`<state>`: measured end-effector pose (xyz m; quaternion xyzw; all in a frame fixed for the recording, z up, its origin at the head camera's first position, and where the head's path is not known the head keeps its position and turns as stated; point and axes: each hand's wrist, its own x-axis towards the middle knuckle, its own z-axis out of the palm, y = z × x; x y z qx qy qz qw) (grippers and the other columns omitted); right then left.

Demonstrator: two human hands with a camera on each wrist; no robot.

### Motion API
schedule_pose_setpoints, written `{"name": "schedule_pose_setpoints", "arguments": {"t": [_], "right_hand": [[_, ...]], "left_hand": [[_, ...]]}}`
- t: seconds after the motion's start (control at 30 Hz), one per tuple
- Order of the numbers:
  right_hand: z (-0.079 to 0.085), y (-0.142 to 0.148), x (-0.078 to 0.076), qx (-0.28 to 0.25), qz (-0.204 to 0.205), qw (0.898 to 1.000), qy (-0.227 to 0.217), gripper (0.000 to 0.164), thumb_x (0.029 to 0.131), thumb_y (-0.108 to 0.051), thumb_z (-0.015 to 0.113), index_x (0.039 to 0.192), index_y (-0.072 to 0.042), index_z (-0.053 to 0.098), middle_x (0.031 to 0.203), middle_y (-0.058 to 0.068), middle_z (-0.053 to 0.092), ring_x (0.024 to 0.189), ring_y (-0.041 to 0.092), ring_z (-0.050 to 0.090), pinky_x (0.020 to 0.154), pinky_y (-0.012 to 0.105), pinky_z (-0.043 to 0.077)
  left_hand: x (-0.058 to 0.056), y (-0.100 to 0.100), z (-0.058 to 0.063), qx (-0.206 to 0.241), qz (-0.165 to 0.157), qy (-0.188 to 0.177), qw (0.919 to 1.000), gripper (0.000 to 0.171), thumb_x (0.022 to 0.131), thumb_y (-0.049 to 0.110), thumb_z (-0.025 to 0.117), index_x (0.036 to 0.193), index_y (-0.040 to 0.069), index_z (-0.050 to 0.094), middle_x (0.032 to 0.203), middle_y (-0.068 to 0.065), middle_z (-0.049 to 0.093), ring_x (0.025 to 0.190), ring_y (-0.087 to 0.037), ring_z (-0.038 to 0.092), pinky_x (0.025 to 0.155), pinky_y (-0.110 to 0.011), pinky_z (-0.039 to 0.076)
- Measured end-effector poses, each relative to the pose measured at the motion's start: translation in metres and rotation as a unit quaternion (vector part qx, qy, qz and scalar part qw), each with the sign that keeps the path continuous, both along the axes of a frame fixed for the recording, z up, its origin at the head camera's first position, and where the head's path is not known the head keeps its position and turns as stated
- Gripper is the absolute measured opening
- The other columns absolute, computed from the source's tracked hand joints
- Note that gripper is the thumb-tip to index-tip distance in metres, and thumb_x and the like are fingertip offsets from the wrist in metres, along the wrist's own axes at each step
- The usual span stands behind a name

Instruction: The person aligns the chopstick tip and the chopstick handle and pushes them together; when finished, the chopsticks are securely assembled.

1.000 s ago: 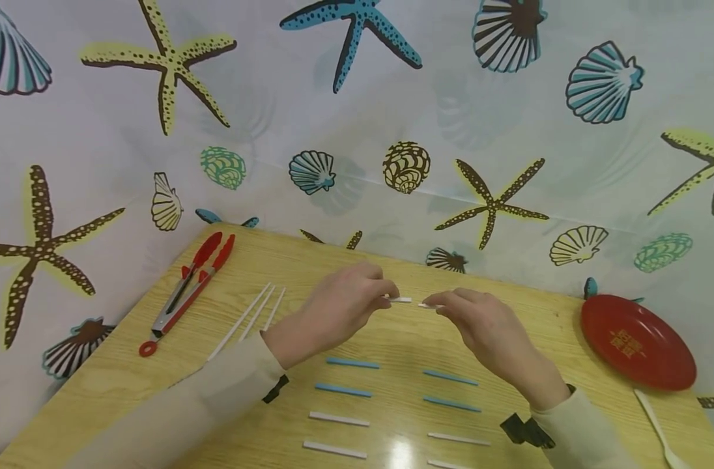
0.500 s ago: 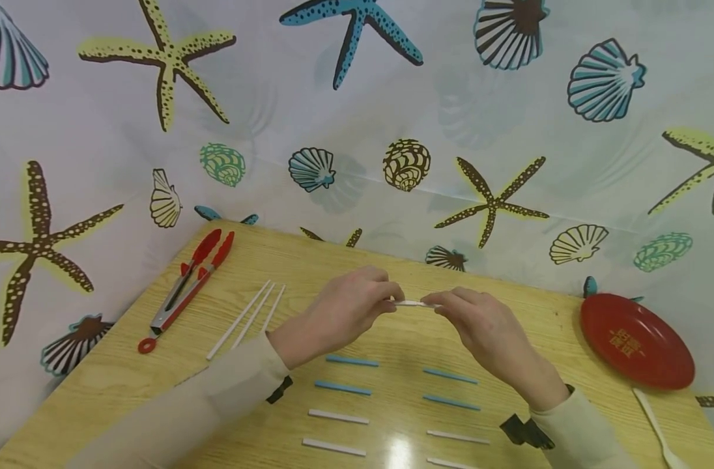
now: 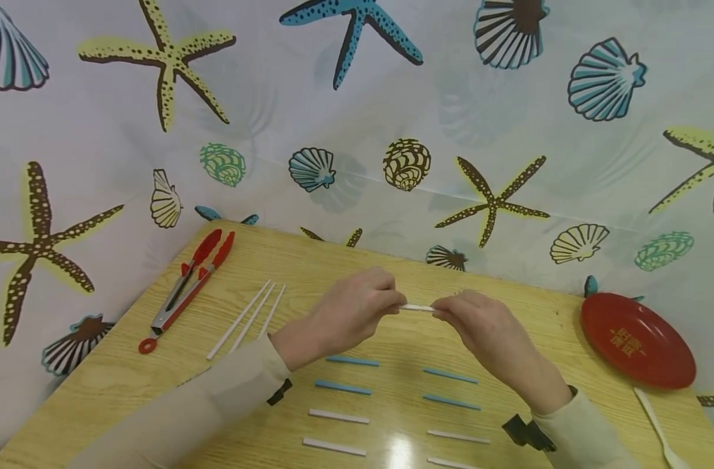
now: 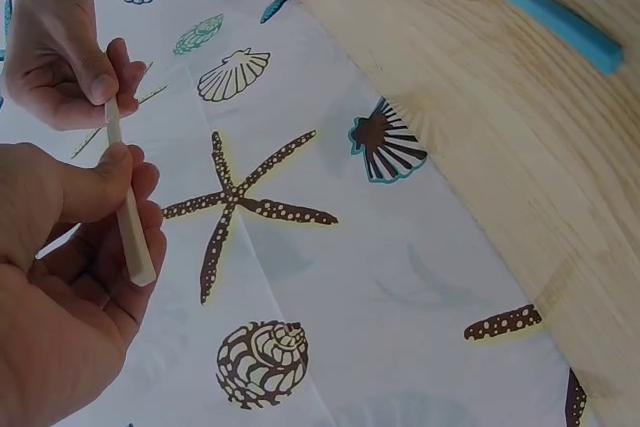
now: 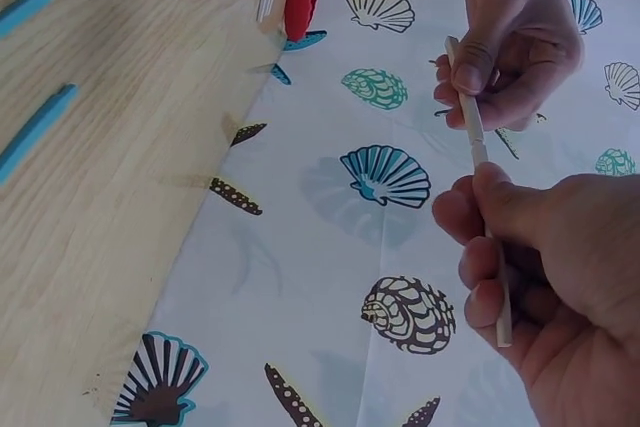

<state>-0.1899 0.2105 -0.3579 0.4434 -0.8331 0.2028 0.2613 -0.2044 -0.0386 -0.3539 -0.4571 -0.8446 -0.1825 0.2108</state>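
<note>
Over the table's far part, my left hand [image 3: 357, 312] pinches a thicker white chopstick half [image 4: 131, 237] between thumb and fingers. My right hand [image 3: 486, 332] pinches a thinner white chopstick half [image 5: 503, 312]. The two halves meet end to end in one line, and a seam shows between them in the right wrist view. Below the hands lie blue chopstick halves [image 3: 343, 389] on the left and thinner blue ones [image 3: 452, 402] on the right. Nearer still are loose white halves [image 3: 339, 417], also in two columns.
Three long white chopsticks [image 3: 240, 319] lie at the left, partly behind the left sleeve. Red-tipped tongs [image 3: 187, 290] rest beyond them. At the right are a red oval plate [image 3: 638, 342] and a white spoon [image 3: 653, 417]. A seashell-print cloth [image 3: 357, 130] stands behind the wooden table [image 3: 275, 251].
One second ago a gap separated the two white halves; half a second ago their ends met. Now the hands have come slightly lower, still pinching the joined halves.
</note>
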Motion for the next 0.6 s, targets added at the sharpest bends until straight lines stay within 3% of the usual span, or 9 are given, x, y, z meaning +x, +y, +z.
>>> {"name": "schedule_pose_setpoints", "arguments": {"t": [0.3,0.6], "right_hand": [[-0.006,-0.003,0.003,-0.027,0.021,0.999,0.02,0.017,0.083,0.005,0.075,0.097,-0.003,0.072,0.081,0.001,0.064,0.064,0.009,0.055,0.053,0.021,0.049],[-0.008,-0.004,0.003,-0.033,0.017,0.999,0.021,0.024,0.076,0.011,0.078,0.096,-0.002,0.073,0.079,0.002,0.065,0.062,0.009,0.056,0.053,0.021,0.049]], "left_hand": [[-0.002,0.0,-0.011,0.043,-0.056,0.01,0.9975,0.01,0.088,-0.005,0.071,0.096,0.001,0.073,0.082,-0.003,0.054,0.074,-0.013,0.052,0.067,-0.017,0.047],[-0.007,0.004,-0.016,0.056,-0.064,0.016,0.9963,0.01,0.087,-0.007,0.071,0.094,0.0,0.074,0.079,-0.003,0.053,0.072,-0.013,0.051,0.066,-0.016,0.047]]}}
